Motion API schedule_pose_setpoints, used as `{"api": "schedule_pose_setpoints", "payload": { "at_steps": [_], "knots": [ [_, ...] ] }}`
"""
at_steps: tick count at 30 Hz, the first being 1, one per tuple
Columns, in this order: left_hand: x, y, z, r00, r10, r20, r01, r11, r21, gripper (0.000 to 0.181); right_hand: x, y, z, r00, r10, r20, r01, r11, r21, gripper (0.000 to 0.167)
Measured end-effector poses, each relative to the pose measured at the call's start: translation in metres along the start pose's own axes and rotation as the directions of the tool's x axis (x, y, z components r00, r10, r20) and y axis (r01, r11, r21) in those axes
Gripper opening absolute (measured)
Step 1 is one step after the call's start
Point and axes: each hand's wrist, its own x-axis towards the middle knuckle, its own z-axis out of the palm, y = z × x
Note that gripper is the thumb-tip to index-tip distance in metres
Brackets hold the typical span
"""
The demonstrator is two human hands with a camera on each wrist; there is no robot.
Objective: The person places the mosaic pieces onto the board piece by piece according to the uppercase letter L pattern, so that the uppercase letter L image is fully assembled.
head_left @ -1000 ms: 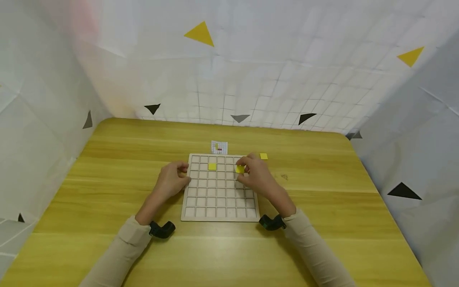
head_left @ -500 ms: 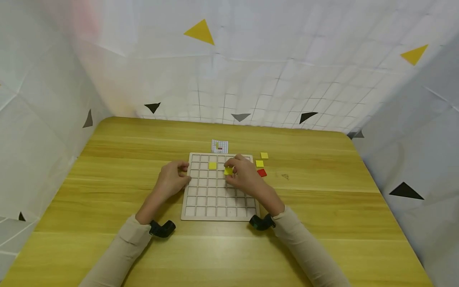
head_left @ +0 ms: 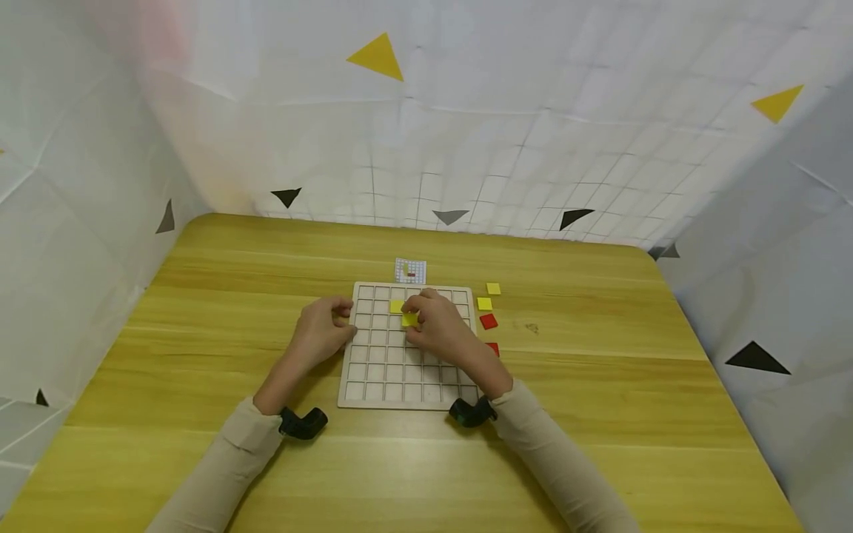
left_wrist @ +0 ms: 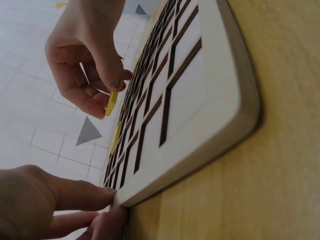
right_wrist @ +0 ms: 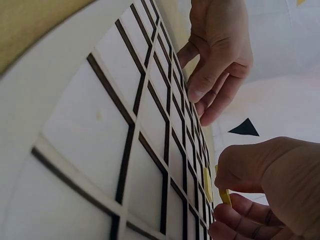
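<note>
In the head view, a pale square wooden grid board (head_left: 380, 406) lies on the table. A yellow square tile (head_left: 396, 306) sits in one of its cells near the far side. My right hand (head_left: 436, 323) pinches another yellow square tile (head_left: 409, 320) just above the board, close to the placed one; both wrist views show it between thumb and fingers. My left hand (head_left: 320, 329) rests its fingertips against the board's left edge, the fingers loosely bent. In the left wrist view, the held tile (left_wrist: 111, 104) stands tilted over the grid.
Beside the board's right edge lie yellow tiles (head_left: 484, 303) and red tiles (head_left: 489, 321); the forearm partly hides a lower red tile (head_left: 493, 348). A small printed grid card (head_left: 410, 271) lies behind the board. White sheets (head_left: 466, 133) stand round the wooden table (head_left: 266, 252).
My right hand has moved left across the board with the yellow tile, uncovering the loose tiles at the right. The left hand has stayed at the board's edge.
</note>
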Motion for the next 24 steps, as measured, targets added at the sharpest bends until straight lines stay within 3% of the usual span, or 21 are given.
{"api": "schedule_pose_setpoints", "payload": {
  "at_steps": [24],
  "knots": [
    [0.0,0.001,0.001,1.0,0.017,-0.008,-0.016,0.999,0.034,0.047,0.012,-0.007,0.013,0.998,-0.055,0.037,0.058,0.994,-0.09,0.026]
  ]
}}
